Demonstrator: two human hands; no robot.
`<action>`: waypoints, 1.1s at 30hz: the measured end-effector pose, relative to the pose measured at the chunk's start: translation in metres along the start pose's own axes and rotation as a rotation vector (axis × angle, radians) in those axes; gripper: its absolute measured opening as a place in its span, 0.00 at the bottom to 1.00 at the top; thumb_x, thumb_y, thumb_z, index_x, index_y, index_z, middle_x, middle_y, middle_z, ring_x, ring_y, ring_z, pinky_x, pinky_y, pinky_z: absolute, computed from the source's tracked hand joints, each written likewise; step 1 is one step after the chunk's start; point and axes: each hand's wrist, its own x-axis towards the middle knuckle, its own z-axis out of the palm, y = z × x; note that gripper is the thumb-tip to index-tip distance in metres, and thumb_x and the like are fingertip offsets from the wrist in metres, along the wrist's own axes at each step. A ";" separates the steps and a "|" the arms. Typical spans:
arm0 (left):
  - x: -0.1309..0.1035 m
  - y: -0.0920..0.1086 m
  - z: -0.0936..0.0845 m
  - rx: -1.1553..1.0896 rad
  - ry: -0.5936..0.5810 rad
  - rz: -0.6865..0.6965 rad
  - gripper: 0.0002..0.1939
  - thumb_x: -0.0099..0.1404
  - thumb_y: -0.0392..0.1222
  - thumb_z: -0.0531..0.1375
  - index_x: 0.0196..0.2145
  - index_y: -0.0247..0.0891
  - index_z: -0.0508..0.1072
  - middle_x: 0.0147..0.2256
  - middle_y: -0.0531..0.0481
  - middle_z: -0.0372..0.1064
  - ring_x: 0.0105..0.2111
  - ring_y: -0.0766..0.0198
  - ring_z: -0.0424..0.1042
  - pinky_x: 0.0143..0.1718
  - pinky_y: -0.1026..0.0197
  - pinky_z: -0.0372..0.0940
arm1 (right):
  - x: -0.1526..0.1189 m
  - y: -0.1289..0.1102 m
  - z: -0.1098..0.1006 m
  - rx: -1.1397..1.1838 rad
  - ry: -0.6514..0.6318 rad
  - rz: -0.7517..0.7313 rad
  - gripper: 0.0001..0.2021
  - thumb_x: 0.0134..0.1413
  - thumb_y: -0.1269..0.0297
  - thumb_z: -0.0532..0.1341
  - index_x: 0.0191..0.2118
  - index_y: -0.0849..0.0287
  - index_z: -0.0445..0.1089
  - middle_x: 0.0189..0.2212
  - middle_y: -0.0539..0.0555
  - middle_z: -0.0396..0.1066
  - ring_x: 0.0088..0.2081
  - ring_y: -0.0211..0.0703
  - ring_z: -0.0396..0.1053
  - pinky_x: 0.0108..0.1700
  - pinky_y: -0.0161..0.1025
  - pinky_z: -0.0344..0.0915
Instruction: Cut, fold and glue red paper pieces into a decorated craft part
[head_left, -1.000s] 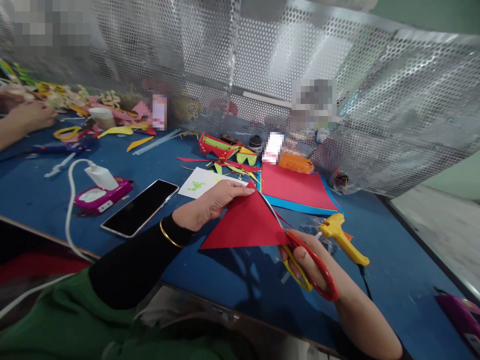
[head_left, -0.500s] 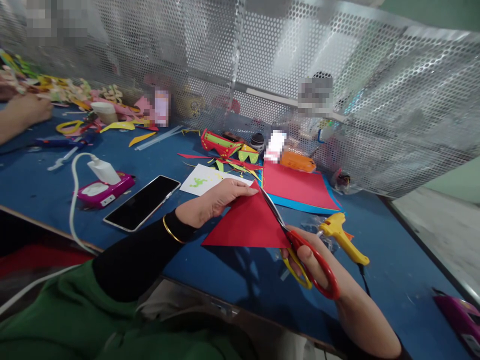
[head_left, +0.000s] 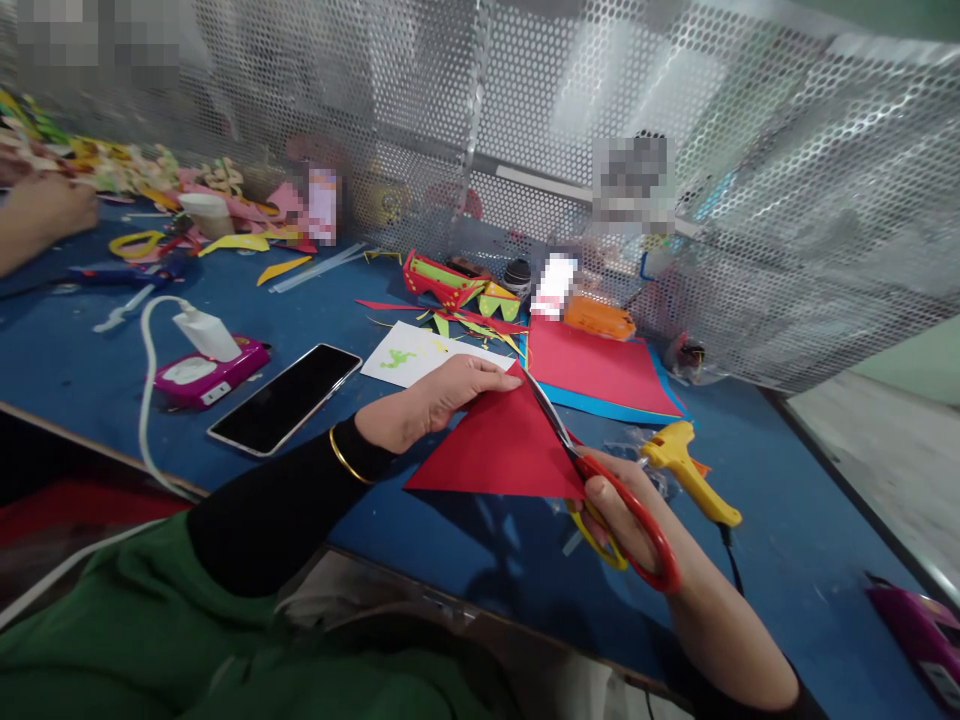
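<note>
Blue worktop (head_left: 450, 540) below both hands — the left hand (head_left: 427, 400) pinches the red paper triangle (head_left: 499, 450) at its far tip, while the right hand (head_left: 630, 515) grips scissors (head_left: 592, 480) whose blades lie closed along the triangle's right edge, pointing away toward the left fingers.

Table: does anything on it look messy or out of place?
Yes. Paper scraps in red, yellow and green lie scattered behind the red triangle that the left hand holds and the right hand cuts with scissors. A phone lies near the table edge.
</note>
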 end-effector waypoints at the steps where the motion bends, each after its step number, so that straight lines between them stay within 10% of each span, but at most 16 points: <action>1: 0.000 0.000 0.000 -0.001 0.000 -0.004 0.07 0.57 0.37 0.67 0.22 0.35 0.76 0.23 0.50 0.74 0.22 0.68 0.69 0.27 0.64 0.60 | 0.000 0.000 0.001 0.004 0.008 0.006 0.30 0.57 0.28 0.52 0.29 0.54 0.61 0.13 0.44 0.57 0.14 0.34 0.54 0.18 0.35 0.53; 33: 0.004 -0.001 0.002 -0.002 0.032 0.100 0.07 0.58 0.35 0.65 0.23 0.35 0.78 0.22 0.52 0.70 0.20 0.70 0.63 0.24 0.66 0.56 | 0.000 0.003 0.001 -0.010 -0.007 -0.056 0.32 0.56 0.27 0.51 0.36 0.56 0.64 0.16 0.45 0.60 0.16 0.34 0.57 0.18 0.33 0.54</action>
